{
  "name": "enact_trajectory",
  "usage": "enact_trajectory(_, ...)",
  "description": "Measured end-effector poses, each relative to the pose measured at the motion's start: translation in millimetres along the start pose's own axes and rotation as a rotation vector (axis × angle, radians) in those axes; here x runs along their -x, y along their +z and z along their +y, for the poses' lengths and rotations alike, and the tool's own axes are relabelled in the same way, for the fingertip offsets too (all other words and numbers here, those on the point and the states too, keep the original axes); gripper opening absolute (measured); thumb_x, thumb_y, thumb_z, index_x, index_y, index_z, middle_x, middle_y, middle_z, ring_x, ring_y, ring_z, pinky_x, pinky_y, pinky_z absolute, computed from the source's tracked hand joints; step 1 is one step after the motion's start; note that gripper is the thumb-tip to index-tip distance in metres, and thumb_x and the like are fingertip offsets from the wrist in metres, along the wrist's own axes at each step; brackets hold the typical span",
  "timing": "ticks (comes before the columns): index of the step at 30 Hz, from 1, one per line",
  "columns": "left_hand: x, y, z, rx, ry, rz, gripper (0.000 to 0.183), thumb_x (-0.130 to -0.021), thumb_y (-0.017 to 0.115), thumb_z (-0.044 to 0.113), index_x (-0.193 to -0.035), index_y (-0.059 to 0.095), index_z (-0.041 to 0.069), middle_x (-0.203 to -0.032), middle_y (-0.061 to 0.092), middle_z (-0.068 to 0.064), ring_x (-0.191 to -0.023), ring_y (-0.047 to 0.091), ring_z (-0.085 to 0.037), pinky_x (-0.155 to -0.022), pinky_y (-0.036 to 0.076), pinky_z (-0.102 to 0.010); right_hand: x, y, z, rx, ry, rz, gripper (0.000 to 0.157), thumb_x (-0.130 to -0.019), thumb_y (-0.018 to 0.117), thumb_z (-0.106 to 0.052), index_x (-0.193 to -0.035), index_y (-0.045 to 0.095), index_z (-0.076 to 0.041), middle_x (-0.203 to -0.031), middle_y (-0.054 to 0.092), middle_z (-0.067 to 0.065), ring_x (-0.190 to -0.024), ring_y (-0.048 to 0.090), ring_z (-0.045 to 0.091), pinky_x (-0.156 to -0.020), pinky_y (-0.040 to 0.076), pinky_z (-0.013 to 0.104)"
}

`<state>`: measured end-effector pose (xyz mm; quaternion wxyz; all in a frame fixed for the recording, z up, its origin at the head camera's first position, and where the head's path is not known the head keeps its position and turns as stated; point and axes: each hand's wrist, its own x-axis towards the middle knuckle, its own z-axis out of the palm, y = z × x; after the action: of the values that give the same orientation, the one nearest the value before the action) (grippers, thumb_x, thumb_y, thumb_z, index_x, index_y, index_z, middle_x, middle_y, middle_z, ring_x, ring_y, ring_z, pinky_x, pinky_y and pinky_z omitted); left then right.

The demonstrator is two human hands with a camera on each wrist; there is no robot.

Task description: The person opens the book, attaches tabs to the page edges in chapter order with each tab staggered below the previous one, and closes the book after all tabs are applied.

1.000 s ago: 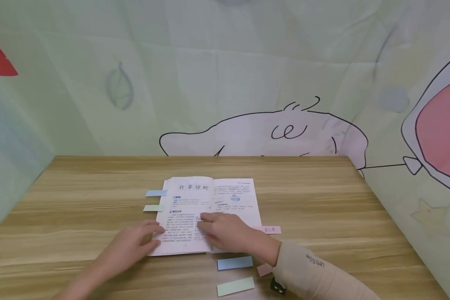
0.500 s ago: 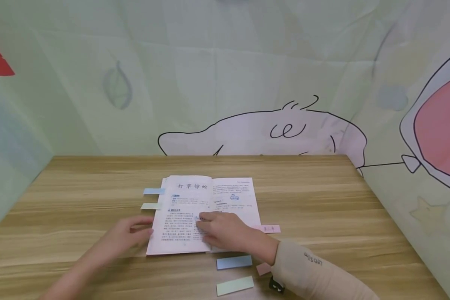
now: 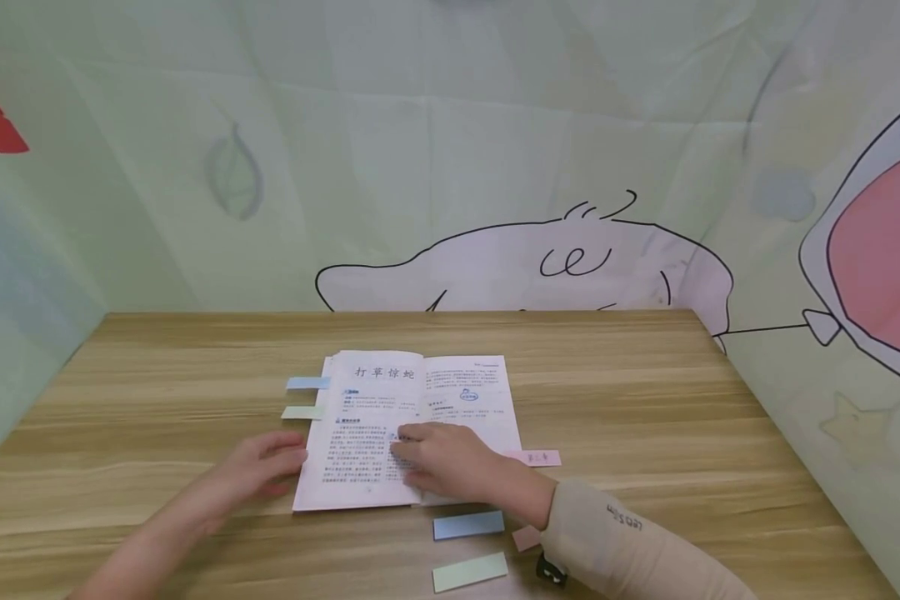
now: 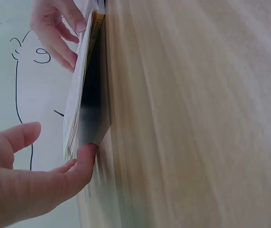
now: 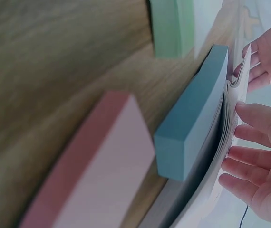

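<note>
A printed book (image 3: 363, 446) lies open on the wooden table, a large-lettered heading on its left page. Beside its left edge is my left hand (image 3: 258, 467). In the left wrist view, the fingertips of that left hand (image 4: 40, 187) touch the book's side edge from below, the thumb raised apart from the pages. My right hand (image 3: 450, 462) rests on the pages near the spine, fingers extended. Blue (image 3: 309, 382) and pale green (image 3: 302, 412) sticky tabs stick out on the left. A pink tab (image 3: 538, 457) with handwriting sticks out on the right.
In front of the book lie a blue sticky-note pad (image 3: 468, 525), a green pad (image 3: 470, 572) and a pink pad (image 3: 527, 538), partly hidden by the right sleeve (image 3: 615, 533). A small black object (image 3: 551, 571) shows under the sleeve. A cartoon-printed cloth (image 3: 420, 150) hangs behind the table (image 3: 157, 375).
My left hand has slid left, off the left page to the book's outer edge. My right hand stays on the pages. The book and pads look almost unmoved.
</note>
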<state>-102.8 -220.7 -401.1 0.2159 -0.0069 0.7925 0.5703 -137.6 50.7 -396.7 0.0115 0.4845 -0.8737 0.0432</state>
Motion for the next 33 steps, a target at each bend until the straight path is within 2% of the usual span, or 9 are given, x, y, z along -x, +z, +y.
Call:
enact_trajectory(4, -3.5, 5.3, -2.5, 0.088, 0.003, -0.031, 0.057, -0.095, 0.05, 0.013, -0.132, 0.025, -0.022, -0.124, 0.048, -0.029, -0.101, 0.057, -0.021, -0.083, 0.051, -0.036, 0.1, -0.3, -0.1, -0.002, 0.005, 0.001, 0.036, -0.086, 0.067, -0.028, -0.119, 0.064, -0.013, -0.122, 0.06, 0.005, -0.11, 0.058, 0.015, -0.091, 0.046, 0.025)
enact_trajectory(7, -5.7, 6.4, -3.7, 0.13, -0.01, -0.049, 0.057, -0.094, 0.049, 0.011, -0.132, 0.023, -0.023, -0.12, 0.052, -0.024, -0.094, 0.057, -0.014, -0.078, 0.052, -0.031, 0.4, -0.5, -0.3, -0.002, 0.005, 0.006, 0.036, -0.086, 0.067, -0.028, -0.119, 0.064, -0.013, -0.122, 0.06, 0.006, -0.111, 0.057, 0.016, -0.092, 0.046, 0.026)
enact_trajectory(13, -6.6, 5.9, -7.2, 0.179, -0.022, -0.05, 0.057, -0.094, 0.048, 0.004, -0.133, 0.018, -0.024, -0.12, 0.052, -0.027, -0.096, 0.058, -0.016, -0.08, 0.052, -0.033, 0.0, -0.1, -0.7, -0.011, 0.012, 0.002, 0.036, -0.086, 0.068, -0.027, -0.118, 0.065, -0.013, -0.122, 0.06, 0.006, -0.111, 0.057, 0.016, -0.092, 0.046, 0.026)
enact_trajectory(18, -7.0, 6.4, -8.6, 0.204, -0.023, -0.023, 0.058, -0.092, 0.052, 0.002, -0.134, 0.02, -0.022, -0.109, 0.06, -0.017, -0.093, 0.06, -0.015, -0.08, 0.053, -0.034, -0.3, -1.0, -0.6, -0.018, 0.026, -0.012, 0.035, -0.086, 0.068, -0.027, -0.119, 0.065, -0.014, -0.123, 0.059, 0.006, -0.112, 0.057, 0.016, -0.093, 0.046, 0.026)
enact_trajectory(22, -6.2, 7.1, -9.1, 0.235, 0.006, -0.043, 0.058, -0.091, 0.054, 0.001, -0.133, 0.021, -0.022, -0.103, 0.063, -0.01, -0.091, 0.061, -0.014, -0.079, 0.053, -0.033, -0.5, -1.1, -0.5, -0.02, 0.022, -0.009, 0.034, -0.086, 0.068, -0.027, -0.117, 0.065, -0.014, -0.121, 0.06, 0.005, -0.109, 0.058, 0.015, -0.092, 0.046, 0.026)
enact_trajectory(26, -5.0, 7.5, -8.3, 0.26, 0.031, -0.061, 0.058, -0.09, 0.055, -0.001, -0.133, 0.02, -0.022, -0.101, 0.064, -0.01, -0.09, 0.062, -0.015, -0.079, 0.054, -0.033, -0.4, -1.5, -0.3, -0.032, 0.015, 0.0, 0.033, -0.085, 0.069, -0.026, -0.116, 0.066, -0.013, -0.119, 0.061, 0.005, -0.106, 0.059, 0.014, -0.09, 0.047, 0.025)
enact_trajectory(33, -2.5, 9.8, -3.0, 0.261, 0.024, -0.013, 0.058, -0.09, 0.054, -0.003, -0.134, 0.021, -0.02, -0.102, 0.064, -0.013, -0.09, 0.063, -0.018, -0.079, 0.054, -0.034, -0.1, 0.0, 1.8, -0.084, 0.006, 0.024, 0.034, -0.085, 0.068, -0.022, -0.117, 0.065, -0.011, -0.119, 0.061, 0.006, -0.107, 0.059, 0.014, -0.091, 0.047, 0.025)
